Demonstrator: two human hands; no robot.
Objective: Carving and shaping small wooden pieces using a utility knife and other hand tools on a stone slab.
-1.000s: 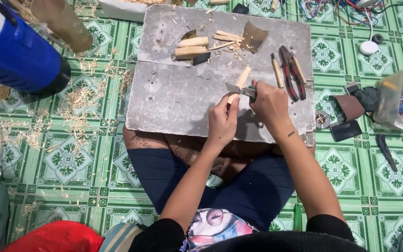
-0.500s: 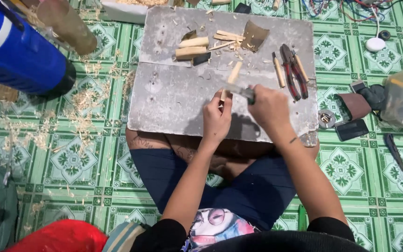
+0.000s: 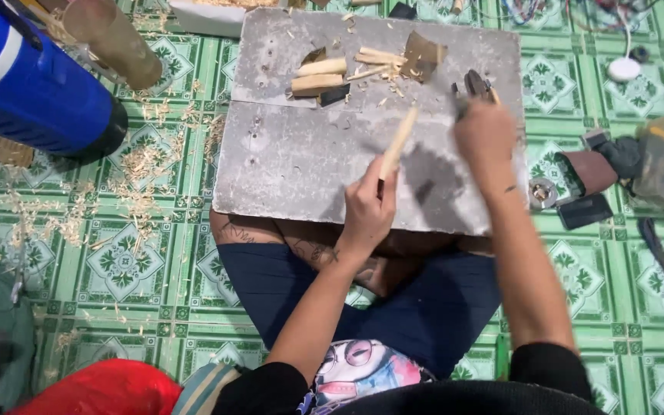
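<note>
Left hand [image 3: 368, 207]: was closed around the lower end of a pale wooden stick [image 3: 397, 143], which was held slanting up and away over the grey slab [image 3: 301, 161].
Right hand [image 3: 484, 137]: was blurred over the tools [image 3: 476, 83] at the slab's right edge; whether anything was gripped, or how far the fingers were spread, could not be told.
Stick's place: it was kept above the middle of the slab, its upper tip free, well apart from the cut wood pieces [image 3: 320, 74] at the far edge.
Risk, slip: the stick was held by one end only, so it could be judged liable to twist or slide if pressed hard.
Risk, cut: the holding fingers were wrapped close to the stick, so they could be nicked if an edge were run towards them.
Risk, clutter: shavings [image 3: 144, 165] were strewn on the green tiled floor [image 3: 117, 261] and chips on the slab, so a rolling piece could be lost among them.
Risk, reach: the tools could be knocked off the slab's edge by a hurried hand.
</note>
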